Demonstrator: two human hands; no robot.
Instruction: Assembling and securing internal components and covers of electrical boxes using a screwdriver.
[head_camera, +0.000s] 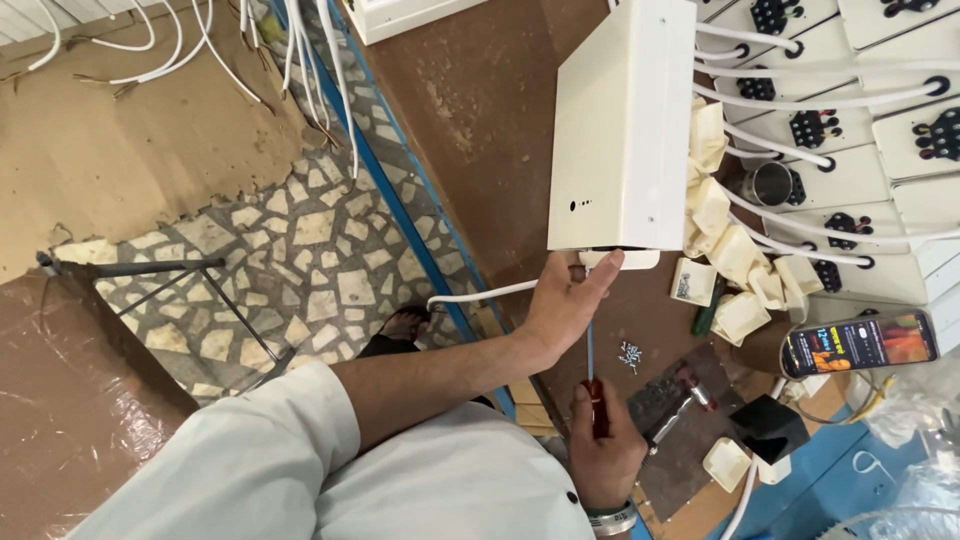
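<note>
A white rectangular metal box (620, 120) stands on the brown table (480, 110), with a white cable (480, 293) leaving its near end. My left hand (565, 305) reaches up to that near end, its fingertips on a small white part (632, 260) under the box's edge. Lower down, my right hand (603, 450) is closed around the red handle of a screwdriver (597, 400). The thin shaft runs up towards the box's near edge, passing beside my left hand. Its tip is hidden there.
Several white boxes with black sockets and white cables (850, 150) fill the right side. Cream plastic parts (735, 255) are piled beside them, with a metal cup (770, 183). A lit phone (858, 343), loose screws (630, 353) and a black block (768, 425) lie near my hands. Mosaic floor (300, 250) lies to the left.
</note>
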